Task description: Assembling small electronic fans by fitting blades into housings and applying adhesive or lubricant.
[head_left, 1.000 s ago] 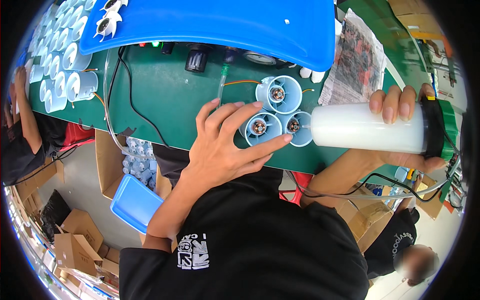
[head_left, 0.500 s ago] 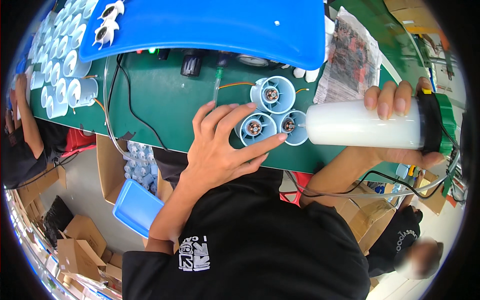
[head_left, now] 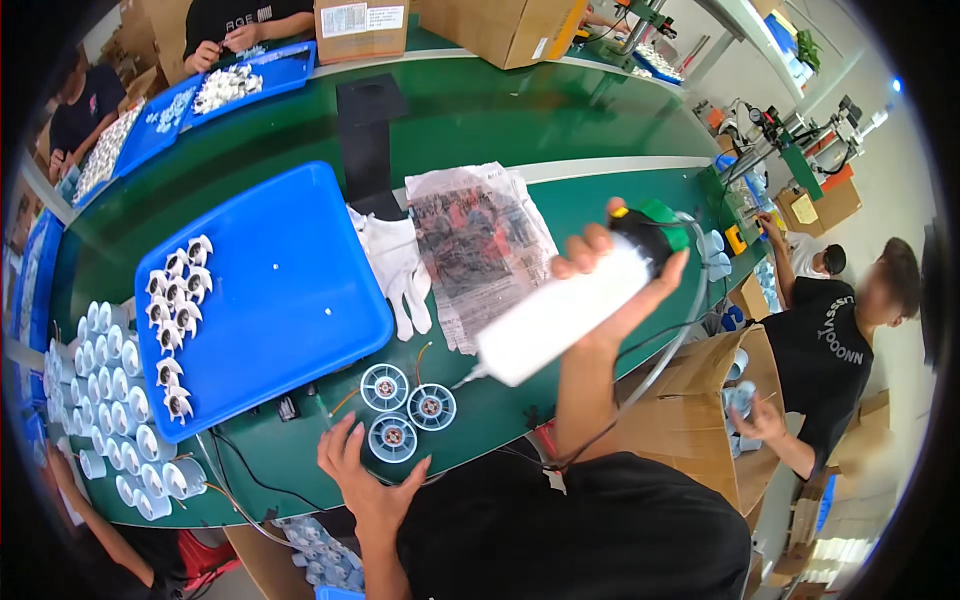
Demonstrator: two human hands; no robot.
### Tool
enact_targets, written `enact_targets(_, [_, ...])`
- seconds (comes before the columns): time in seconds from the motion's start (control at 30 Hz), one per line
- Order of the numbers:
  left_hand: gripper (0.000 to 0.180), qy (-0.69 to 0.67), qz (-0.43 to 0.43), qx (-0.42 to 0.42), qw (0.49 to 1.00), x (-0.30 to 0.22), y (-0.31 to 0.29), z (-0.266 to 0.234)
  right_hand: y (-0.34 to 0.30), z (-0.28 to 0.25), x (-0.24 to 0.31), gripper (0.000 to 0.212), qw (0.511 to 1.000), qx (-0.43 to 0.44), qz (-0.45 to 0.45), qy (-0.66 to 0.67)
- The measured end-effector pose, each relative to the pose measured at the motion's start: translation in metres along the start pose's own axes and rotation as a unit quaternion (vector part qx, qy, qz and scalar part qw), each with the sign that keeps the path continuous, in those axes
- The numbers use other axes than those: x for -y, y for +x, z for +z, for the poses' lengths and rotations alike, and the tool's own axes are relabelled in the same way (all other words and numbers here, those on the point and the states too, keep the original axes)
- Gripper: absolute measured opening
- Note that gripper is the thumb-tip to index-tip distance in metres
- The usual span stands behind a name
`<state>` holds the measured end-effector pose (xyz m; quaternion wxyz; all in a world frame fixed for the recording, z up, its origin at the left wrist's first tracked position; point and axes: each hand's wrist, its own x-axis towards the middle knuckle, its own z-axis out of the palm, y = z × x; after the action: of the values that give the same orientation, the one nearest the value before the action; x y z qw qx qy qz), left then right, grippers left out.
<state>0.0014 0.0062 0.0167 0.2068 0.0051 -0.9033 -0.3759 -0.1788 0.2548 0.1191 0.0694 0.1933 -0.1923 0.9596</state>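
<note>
Three pale blue round fan housings [head_left: 392,440] with spokes and copper-wound centres stand grouped on the green bench. Beside the lower one is my left hand [head_left: 372,480], thumb and fingers spread, holding nothing. Around the upper end of a large white dispensing syringe [head_left: 545,325] my right hand [head_left: 632,295] is wrapped. The syringe tilts down to the left, and its thin tip sits close to the rim of the right-hand housing [head_left: 433,408]. A black and green cap [head_left: 662,235] with a hose closes its top.
A blue tray [head_left: 270,330] holds white fan wheels [head_left: 180,290]. White gloves [head_left: 395,265] and a newspaper [head_left: 475,250] lie beside it. Many blue housings [head_left: 115,400] stand at left. An open carton [head_left: 690,420] is at right, near a co-worker [head_left: 825,350]; others work around the bench.
The view has swung up and shows more of the bench. The syringe has tilted and its tip has drawn back from the right-hand housing's centre. My left hand has moved back from over the housings.
</note>
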Motion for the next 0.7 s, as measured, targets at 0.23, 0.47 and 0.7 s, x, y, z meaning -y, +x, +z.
enact_targets(0.23, [0.089,-0.031,-0.005,-0.009,0.999,-0.001,0.008,-0.003,-0.014,0.029,0.086,0.084,0.880,-0.069,0.012,-0.469])
enact_targets(0.47, [0.085,-0.012,-0.011,0.007,1.000,-0.001,0.007,-0.009,-0.029,0.012,0.039,0.069,0.375,0.028,0.147,-0.915])
enact_targets(0.7, [0.078,0.010,-0.021,0.018,1.000,-0.006,0.012,-0.009,-0.058,-0.036,0.018,0.070,0.329,-0.015,0.074,-0.941])
